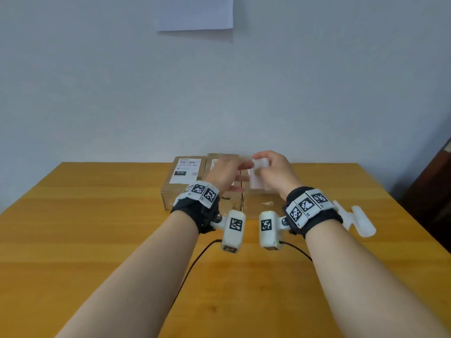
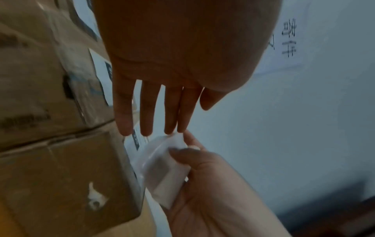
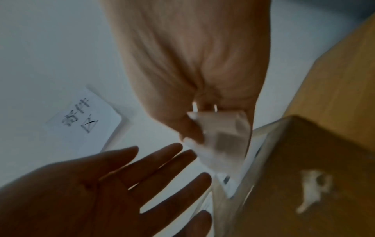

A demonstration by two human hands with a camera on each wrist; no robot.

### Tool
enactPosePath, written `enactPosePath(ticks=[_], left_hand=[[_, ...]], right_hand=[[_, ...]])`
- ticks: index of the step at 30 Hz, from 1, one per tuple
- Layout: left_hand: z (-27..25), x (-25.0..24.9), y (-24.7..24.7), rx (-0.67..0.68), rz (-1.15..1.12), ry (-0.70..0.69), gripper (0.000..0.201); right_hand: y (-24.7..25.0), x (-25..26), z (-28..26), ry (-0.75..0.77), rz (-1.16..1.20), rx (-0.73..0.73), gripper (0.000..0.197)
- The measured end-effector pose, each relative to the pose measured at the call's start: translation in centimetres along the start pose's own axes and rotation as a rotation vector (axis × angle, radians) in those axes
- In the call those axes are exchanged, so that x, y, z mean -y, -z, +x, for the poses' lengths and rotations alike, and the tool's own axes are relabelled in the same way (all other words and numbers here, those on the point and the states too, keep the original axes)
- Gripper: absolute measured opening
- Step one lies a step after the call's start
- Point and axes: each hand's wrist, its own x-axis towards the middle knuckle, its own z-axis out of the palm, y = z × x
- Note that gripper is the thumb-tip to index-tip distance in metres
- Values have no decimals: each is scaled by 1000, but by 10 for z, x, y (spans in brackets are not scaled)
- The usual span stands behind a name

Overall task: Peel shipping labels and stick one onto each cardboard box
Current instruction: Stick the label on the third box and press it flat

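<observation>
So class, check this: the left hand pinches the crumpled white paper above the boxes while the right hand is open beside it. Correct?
Not quite: the hands are swapped. The right hand pinches the crumpled white paper above the boxes, while the left hand is open beside it. The left wrist view shows it.

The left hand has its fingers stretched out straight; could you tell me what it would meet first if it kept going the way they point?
Most likely the white label paper pinched in the right hand. The left hand points its fingertips right at its top edge, though depth is unclear.
</observation>
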Motion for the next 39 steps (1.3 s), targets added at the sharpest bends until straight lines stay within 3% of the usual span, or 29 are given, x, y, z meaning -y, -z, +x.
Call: enactPosePath(ticks=[3, 5, 10, 17, 21, 27, 30, 35, 39], left_hand=[[11, -6, -29, 20, 61, -16, 46], [18, -8, -38, -18, 78, -34, 46], [31, 3, -35, -152, 152, -77, 39], [39, 22, -14, -346, 237, -77, 38], [41, 26, -6, -387, 249, -53, 37], [46, 31, -7, -404, 236, -58, 35], [48, 35, -14, -400, 236, -80, 33], [45, 34, -19, -376, 208, -70, 36], [41, 27, -12, -385, 192, -88, 35]], right_hand=[[34, -23, 2, -108, -152, -172, 45], [58, -45, 4, -215, -336, -201, 46], [94, -106, 14, -482, -788, -159, 41], [86, -146, 18, -675, -1047, 50, 51], [75, -164, 31, -714, -1036, 143, 54], [75, -167, 28, -726, -1079, 162, 50], [85, -188, 30, -705, -1135, 177, 60], [95, -182, 13, -772, -1133, 108, 58], [86, -140, 9, -656, -991, 3, 48]])
